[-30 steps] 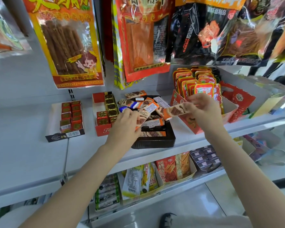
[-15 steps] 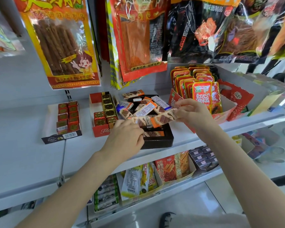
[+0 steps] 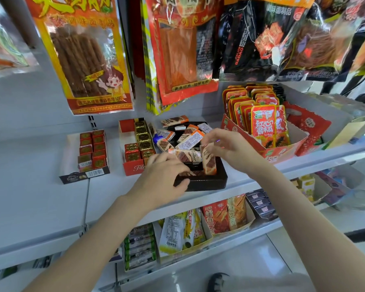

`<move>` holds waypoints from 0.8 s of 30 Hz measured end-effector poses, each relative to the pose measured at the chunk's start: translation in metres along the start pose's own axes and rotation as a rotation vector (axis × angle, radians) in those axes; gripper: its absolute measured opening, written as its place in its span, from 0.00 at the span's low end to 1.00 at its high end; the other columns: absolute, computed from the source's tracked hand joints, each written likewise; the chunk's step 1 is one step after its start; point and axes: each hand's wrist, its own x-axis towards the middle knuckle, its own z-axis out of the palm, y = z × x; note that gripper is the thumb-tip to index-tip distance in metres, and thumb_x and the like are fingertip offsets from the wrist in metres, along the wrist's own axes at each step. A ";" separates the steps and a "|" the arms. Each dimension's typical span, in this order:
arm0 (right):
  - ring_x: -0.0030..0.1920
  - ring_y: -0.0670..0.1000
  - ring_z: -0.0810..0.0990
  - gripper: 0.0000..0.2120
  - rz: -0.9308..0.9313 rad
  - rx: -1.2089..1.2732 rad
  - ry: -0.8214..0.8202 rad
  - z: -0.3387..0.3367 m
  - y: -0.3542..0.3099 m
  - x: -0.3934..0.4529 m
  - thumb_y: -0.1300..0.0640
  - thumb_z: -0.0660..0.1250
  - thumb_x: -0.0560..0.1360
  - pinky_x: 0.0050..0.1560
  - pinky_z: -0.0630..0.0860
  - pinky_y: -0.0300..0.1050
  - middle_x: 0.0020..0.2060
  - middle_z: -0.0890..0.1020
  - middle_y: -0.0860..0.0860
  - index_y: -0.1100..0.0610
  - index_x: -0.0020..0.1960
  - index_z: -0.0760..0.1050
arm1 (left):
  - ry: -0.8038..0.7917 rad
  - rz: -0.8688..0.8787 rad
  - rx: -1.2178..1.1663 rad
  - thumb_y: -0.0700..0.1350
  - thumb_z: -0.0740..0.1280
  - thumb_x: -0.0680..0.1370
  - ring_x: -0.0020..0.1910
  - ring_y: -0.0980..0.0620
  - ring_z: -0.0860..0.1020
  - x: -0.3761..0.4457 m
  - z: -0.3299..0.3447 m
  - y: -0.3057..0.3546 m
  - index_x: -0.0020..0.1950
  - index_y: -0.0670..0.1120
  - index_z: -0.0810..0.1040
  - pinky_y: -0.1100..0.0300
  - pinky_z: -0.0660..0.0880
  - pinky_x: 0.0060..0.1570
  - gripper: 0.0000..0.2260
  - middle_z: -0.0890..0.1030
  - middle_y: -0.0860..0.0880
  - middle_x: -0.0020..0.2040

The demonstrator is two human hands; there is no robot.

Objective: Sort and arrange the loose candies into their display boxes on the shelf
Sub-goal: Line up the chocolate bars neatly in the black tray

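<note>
Black display box (image 3: 200, 182) sits at the shelf (image 3: 51, 197) front edge, half full of loose wrapped candy bars (image 3: 190, 140). My right hand (image 3: 230, 150) pinches one bar (image 3: 209, 163) upright over the box's front right corner. My left hand (image 3: 162, 178) has fingers curled on a second bar (image 3: 185, 155) lying flat, thumb on the box's front left rim. Red box of foil cubes (image 3: 139, 144) just left; red pouch tray (image 3: 282, 148) right.

White metal shelving (image 3: 40, 199) runs across the view under bright, even light, its grey-white back panel (image 3: 19, 102) carrying a slotted upright (image 3: 91, 123). A lower shelf (image 3: 198, 256) sits beneath the upper one. Pale glossy floor tiles (image 3: 251, 277) show below and reflect the light.
</note>
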 end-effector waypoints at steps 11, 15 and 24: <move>0.45 0.48 0.76 0.15 -0.022 -0.292 -0.066 0.027 -0.005 0.006 0.70 0.60 0.75 0.46 0.71 0.38 0.48 0.77 0.51 0.56 0.52 0.81 | 0.088 -0.166 -0.101 0.43 0.63 0.77 0.62 0.51 0.68 0.007 -0.015 -0.021 0.65 0.49 0.72 0.61 0.64 0.57 0.16 0.75 0.52 0.63; 0.48 0.49 0.77 0.19 0.014 -0.350 -0.154 0.008 0.006 -0.011 0.74 0.55 0.74 0.50 0.72 0.37 0.46 0.78 0.50 0.59 0.51 0.81 | 0.119 -0.118 -0.088 0.44 0.63 0.77 0.64 0.52 0.68 0.016 -0.014 -0.020 0.66 0.48 0.71 0.60 0.64 0.60 0.18 0.73 0.51 0.65; 0.58 0.51 0.76 0.16 0.111 -0.289 0.011 0.001 0.024 -0.004 0.67 0.59 0.76 0.54 0.69 0.35 0.59 0.78 0.52 0.57 0.62 0.74 | 0.143 -0.083 -0.080 0.41 0.65 0.75 0.62 0.51 0.68 0.029 -0.002 -0.017 0.65 0.47 0.72 0.62 0.64 0.58 0.17 0.74 0.51 0.61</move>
